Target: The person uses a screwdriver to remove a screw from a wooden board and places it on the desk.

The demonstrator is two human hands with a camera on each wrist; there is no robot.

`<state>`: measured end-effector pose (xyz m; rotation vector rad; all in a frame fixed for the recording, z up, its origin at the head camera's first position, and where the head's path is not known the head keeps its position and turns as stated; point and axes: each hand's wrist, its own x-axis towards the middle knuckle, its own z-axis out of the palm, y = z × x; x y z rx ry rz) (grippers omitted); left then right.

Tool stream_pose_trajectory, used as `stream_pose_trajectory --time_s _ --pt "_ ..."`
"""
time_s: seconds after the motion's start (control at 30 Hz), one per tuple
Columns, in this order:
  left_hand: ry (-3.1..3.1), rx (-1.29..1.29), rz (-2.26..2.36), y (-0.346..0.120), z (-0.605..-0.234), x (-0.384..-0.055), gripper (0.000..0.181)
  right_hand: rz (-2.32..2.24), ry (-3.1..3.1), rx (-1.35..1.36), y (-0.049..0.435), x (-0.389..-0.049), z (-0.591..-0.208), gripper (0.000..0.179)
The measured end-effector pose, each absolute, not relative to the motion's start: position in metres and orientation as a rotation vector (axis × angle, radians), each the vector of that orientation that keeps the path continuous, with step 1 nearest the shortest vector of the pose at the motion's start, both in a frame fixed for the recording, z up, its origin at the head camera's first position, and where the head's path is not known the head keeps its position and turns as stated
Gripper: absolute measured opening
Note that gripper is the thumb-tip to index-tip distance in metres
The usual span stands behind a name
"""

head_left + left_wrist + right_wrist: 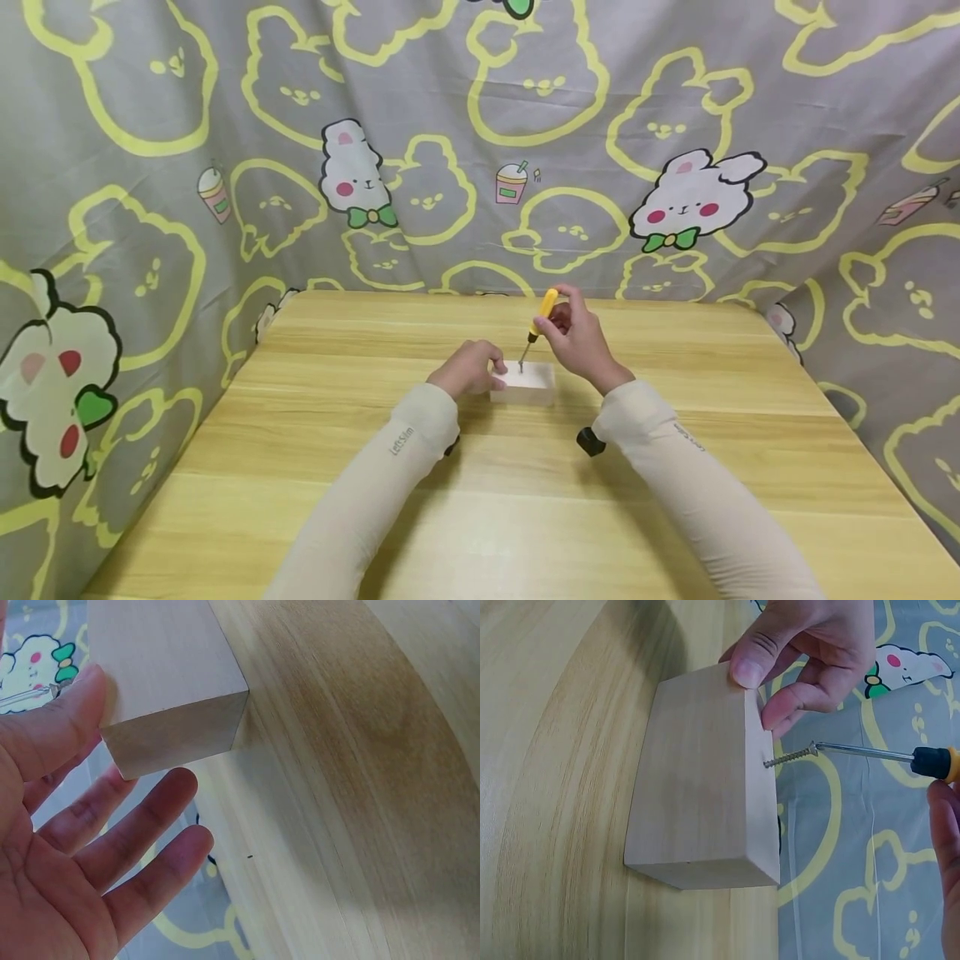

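A pale wooden block [522,395] lies on the table in the head view. My left hand [471,368] holds its left end between thumb and fingers; in the left wrist view, several fingers [139,844] stand apart from the block. The right hand [581,337] grips the yellow handle of a screwdriver [548,307], which leans a little to the right. In the right wrist view, a threaded screw [791,757] stands with its point in the block's upper face, most of its length exposed. The screwdriver's tip meets the screw's head.
The wood-grain table [480,517] spreads around the block. A grey curtain [442,100] with yellow outlines and rabbit prints hangs behind the table and at both sides. Black wrist devices [591,442] show beneath the cream sleeves [390,467].
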<state>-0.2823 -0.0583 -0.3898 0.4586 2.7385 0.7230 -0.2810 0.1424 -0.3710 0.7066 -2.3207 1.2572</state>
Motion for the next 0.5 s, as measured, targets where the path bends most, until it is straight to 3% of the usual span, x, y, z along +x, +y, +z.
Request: stream_pose_trajectory --time_s 0.5 --pt "2.739 0.465 0.705 -0.0580 -0.3917 -0.2822 0.018 1.241 -2.320 0.694 0.1422 -0.2801 -0.3722 0.047"
